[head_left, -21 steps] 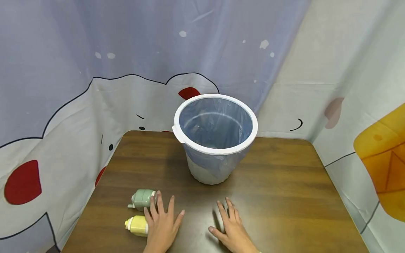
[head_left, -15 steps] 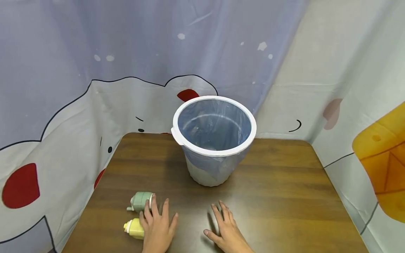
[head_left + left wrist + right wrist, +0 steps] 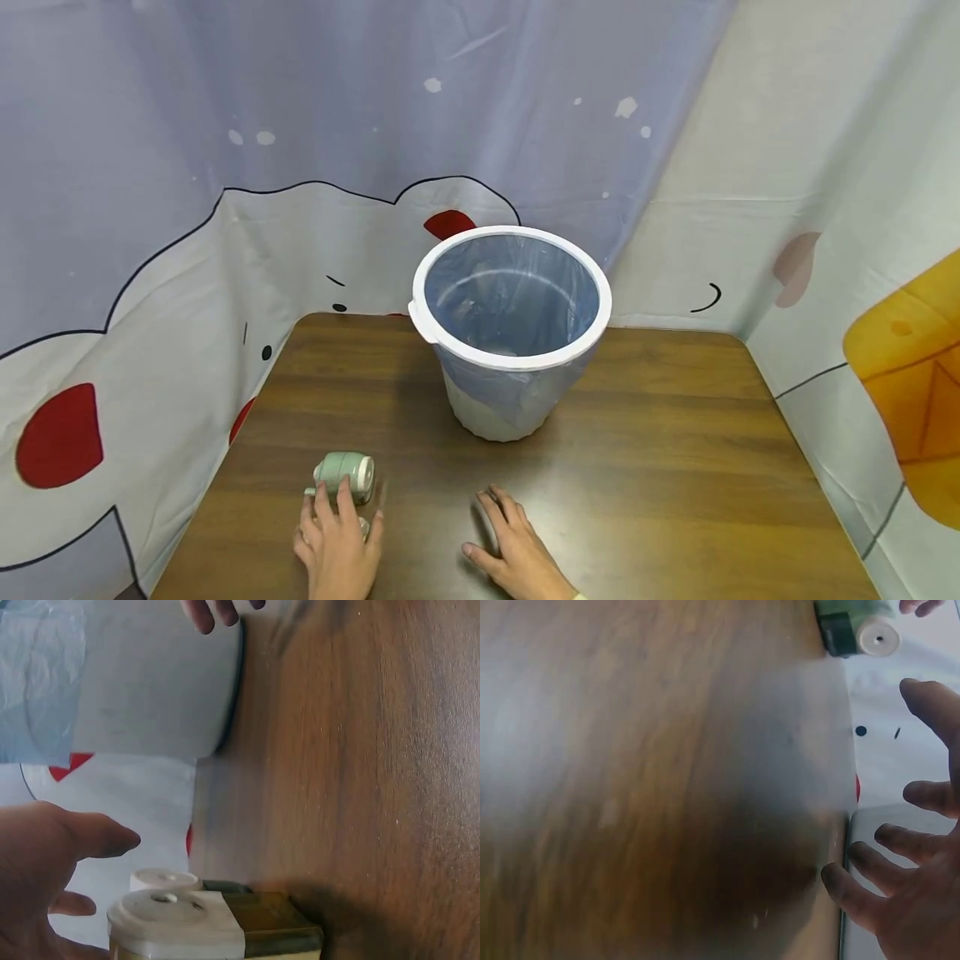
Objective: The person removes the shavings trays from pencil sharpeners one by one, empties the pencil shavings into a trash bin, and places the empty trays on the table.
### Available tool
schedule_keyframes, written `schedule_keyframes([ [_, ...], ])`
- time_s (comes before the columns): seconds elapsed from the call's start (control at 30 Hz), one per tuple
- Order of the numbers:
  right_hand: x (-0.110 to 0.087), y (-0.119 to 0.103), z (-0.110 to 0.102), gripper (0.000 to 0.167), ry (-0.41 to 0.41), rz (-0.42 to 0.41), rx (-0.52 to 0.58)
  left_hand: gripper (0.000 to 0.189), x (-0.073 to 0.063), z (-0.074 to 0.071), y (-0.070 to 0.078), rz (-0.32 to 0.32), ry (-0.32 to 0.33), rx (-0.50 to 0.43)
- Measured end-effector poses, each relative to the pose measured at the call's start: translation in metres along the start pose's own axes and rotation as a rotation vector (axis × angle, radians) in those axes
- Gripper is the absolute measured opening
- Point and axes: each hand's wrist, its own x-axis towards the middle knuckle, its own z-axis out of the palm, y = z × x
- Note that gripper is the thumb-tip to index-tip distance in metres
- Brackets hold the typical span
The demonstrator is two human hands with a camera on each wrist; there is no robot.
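Left hand [image 3: 337, 546], fingers spread, was over yellow bottle [image 3: 225, 928], front-left of bin [image 3: 491, 408]; contact unclear. Green bottle [image 3: 347, 473] lay front-left of bin too, slightly closer. Right hand [image 3: 517, 546], wide, nothing held, sat in front of bin.

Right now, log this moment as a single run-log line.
left hand: at yellow bottle, thumb off it | right hand: above table, holding nothing | green bottle: on its side | bin: upright, bag-lined

yellow container [image 3: 214, 926], white-ended, lying on its side; green container [image 3: 342, 467], also sideways, just beside it
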Motion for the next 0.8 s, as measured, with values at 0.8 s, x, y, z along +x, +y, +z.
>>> schedule_keyframes([
  [0.8,0.024,-0.045,0.041,0.065,-0.116,-0.24,-0.014,0.044,0.0,-0.005,-0.014,-0.152,-0.014,-0.065],
])
